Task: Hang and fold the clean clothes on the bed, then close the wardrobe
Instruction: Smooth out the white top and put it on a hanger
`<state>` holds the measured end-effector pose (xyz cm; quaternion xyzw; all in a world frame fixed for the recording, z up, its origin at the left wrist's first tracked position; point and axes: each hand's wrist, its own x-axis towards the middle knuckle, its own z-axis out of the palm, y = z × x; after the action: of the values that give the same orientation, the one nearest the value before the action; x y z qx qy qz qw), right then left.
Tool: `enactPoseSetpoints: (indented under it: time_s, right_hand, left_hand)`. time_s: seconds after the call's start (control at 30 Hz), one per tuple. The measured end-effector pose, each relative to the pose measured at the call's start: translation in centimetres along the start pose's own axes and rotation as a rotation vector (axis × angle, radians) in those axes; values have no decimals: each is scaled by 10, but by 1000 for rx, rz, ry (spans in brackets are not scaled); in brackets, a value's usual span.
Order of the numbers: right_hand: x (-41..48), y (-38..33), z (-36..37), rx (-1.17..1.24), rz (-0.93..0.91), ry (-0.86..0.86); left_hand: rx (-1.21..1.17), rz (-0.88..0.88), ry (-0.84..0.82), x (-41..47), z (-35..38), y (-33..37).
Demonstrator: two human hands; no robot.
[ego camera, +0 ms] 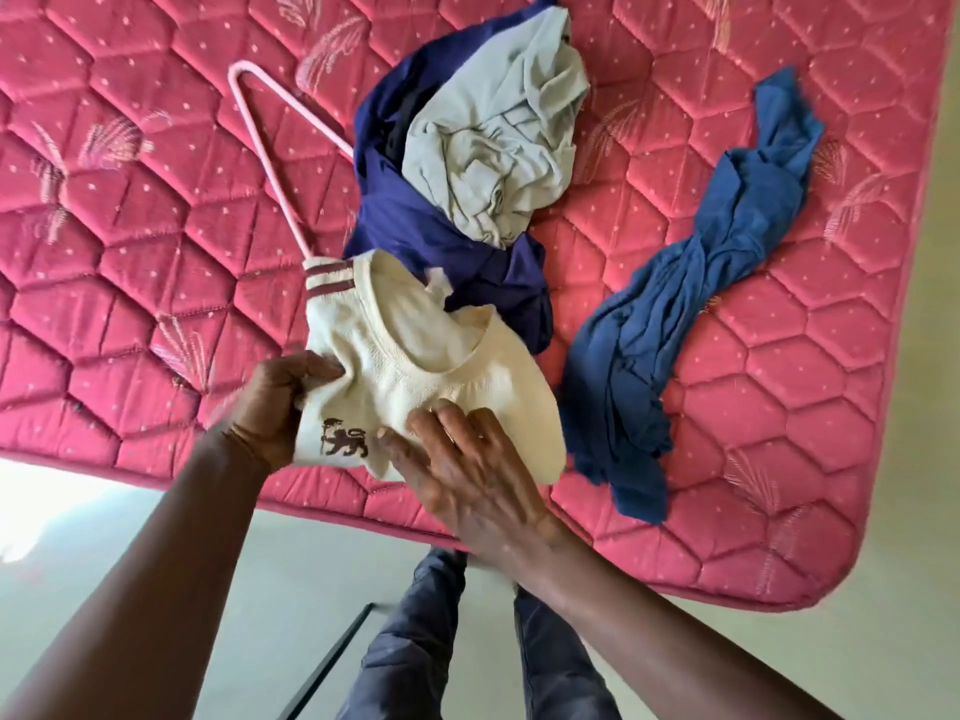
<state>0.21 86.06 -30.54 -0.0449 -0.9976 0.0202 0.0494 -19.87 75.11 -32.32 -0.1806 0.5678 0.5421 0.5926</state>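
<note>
Left hand grips cream shirt (right hand flat on it).

There are four garments: cream shirt, navy garment, grey garment, blue garment, and one pink hanger.

Pretty bright, soft daylight all over the pink mattress with only faint shadows, the floor at lower left is blown out white, the wide lens bows the mattress edge, and the cream shirt looks a bit motion-smeared.
</note>
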Motion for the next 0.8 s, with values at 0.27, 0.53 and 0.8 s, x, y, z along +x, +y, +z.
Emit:
enactPoseSetpoints:
  time_s: [0.27, 0.53, 0.8]
  right_hand:
    - [-40, 11, 43, 529, 905, -78]
    - [6, 32, 52, 1417, 1745, -240]
    - [42, 46, -63, 1572, 1307, -297]
  left_hand:
    - [400, 234, 348, 22, -39, -47]
    - [205, 114, 391, 2, -41, -66]
    - [-129, 250, 394, -112, -25, -50]
